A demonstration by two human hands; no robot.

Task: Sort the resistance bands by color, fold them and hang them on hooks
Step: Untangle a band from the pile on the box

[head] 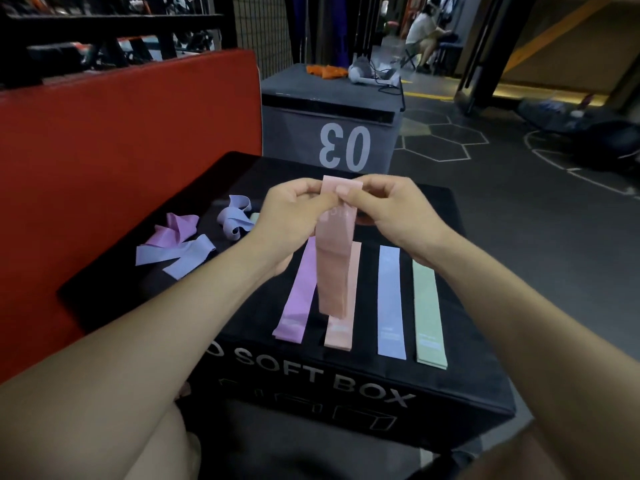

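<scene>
A pink resistance band (333,268) hangs down above the black soft box (467,386). My left hand (294,213) and my right hand (391,213) both pinch its top end. Flat on the box lie a row of sorted bands: a purple band (298,299), a peach band (341,332), a blue band (390,303) and a green band (428,313). An unsorted heap at the box's left holds a crumpled purple band (176,230) and blue bands (180,254), with another twisted blue band (233,216) behind. No hooks are in view.
A red padded block (131,140) stands along the left. A grey box marked 03 (329,123) sits behind, with orange cloth and a white device on top. A person sits far back at the right (424,32). Dark floor with hexagon lines lies to the right.
</scene>
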